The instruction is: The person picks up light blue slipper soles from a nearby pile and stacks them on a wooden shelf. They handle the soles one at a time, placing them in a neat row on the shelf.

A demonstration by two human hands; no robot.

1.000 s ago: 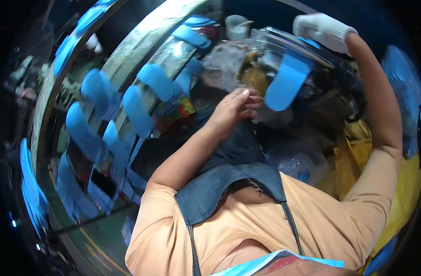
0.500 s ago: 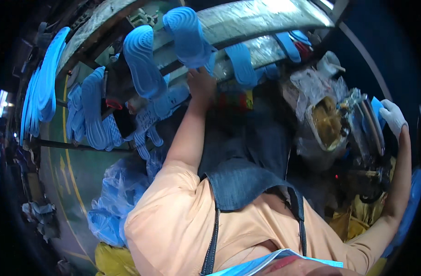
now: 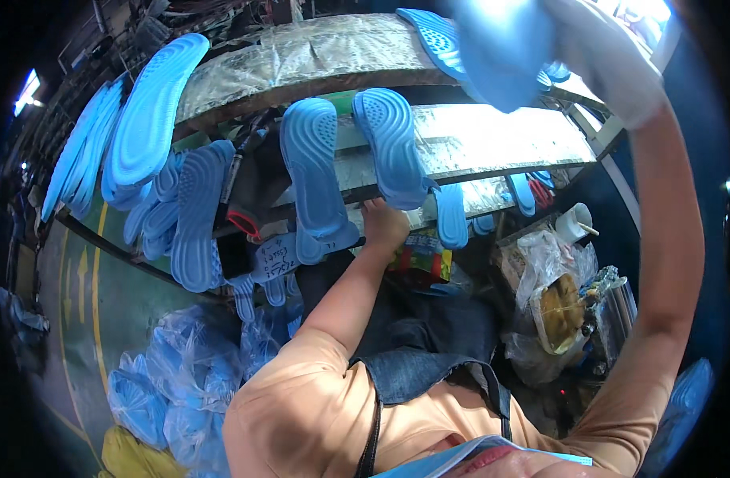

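My left hand (image 3: pixel 385 225) is bare and reaches up to the metal rack shelf (image 3: pixel 492 139), its fingers closed at the lower end of a blue shoe sole (image 3: pixel 389 147) that lies across the shelf edge. A second blue sole (image 3: pixel 313 171) lies right beside it. My right hand (image 3: pixel 612 60), in a white glove, is raised high at the top right and holds a blurred blue sole (image 3: pixel 500 48) above the rack.
More blue soles (image 3: pixel 154 111) hang along the rack's left side, with several smaller ones (image 3: pixel 198 215) below. Clear bags of blue soles (image 3: pixel 182 374) lie on the floor at the lower left. Plastic bags and a white cup (image 3: pixel 574 223) crowd the right.
My right hand has risen from low at the right to the top right, now with a blue sole in it. My left hand stays at the sole on the rack.
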